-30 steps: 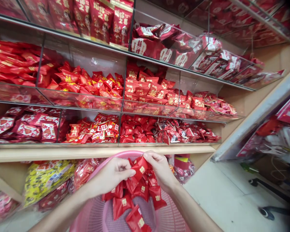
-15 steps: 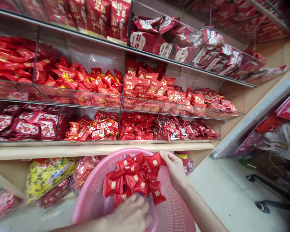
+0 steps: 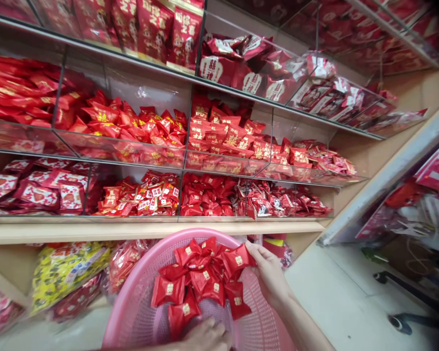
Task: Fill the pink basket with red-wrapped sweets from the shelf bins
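Note:
A pink plastic basket (image 3: 126,287) with mesh sides stands in front of me, below the shelves. Inside lies a heap of small red wrapped packets (image 3: 208,282) with gold printed characters. My right hand (image 3: 269,273), at the basket's right side, pinches the corner of one red packet (image 3: 237,261) at the heap's edge. Low in the basket, my left hand (image 3: 207,336) is blurred and partly cut off by the bottom of the picture; whether it holds anything cannot be seen. A nearer red packet (image 3: 183,314) lies just above its fingers.
Shelves with clear dividers (image 3: 186,161) hold many red packets in compartments. Beneath the wooden ledge (image 3: 76,233) lie a yellow bag (image 3: 69,270) and red bags (image 3: 126,263). Chair legs with casters (image 3: 400,321) stand on the tiled floor at right.
My left hand has drawn down toward the bottom edge, uncovering packets at the front of the heap. My right hand and its packet have shifted slightly lower.

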Demonstrator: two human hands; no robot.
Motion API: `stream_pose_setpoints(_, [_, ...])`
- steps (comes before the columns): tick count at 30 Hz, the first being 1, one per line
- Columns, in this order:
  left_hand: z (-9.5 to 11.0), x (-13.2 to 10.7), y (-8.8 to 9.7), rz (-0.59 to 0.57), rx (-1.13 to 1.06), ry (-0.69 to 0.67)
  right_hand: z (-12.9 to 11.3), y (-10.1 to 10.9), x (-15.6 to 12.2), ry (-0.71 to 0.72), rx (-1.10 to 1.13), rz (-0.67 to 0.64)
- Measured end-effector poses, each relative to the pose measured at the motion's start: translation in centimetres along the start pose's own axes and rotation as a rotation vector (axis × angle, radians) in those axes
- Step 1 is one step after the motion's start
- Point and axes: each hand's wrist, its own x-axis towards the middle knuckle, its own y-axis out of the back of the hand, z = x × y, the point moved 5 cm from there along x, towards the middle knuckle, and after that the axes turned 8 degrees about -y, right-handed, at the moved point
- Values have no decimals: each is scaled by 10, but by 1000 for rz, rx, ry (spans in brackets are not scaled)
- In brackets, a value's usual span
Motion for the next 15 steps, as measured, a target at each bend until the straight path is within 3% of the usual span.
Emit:
stream_pose_setpoints(3, [-22, -16, 46, 69, -170, 21, 1, -3, 9, -19, 15, -11])
stream_pose_setpoints(5, [-51, -34, 81, 170, -290, 191, 1, -2, 13, -26, 26, -6])
stream_pose_setpoints(7, [-82, -54, 104, 201, -289, 408, 1, -1, 15, -35, 38, 0])
stream_pose_setpoints(10, [-116, -74, 103, 106, -203, 618, 2, 0, 16, -51, 60, 5])
stream_pose_setpoints(15, [-128, -80, 71, 151, -105, 617, 5, -2, 18, -68, 74, 3])
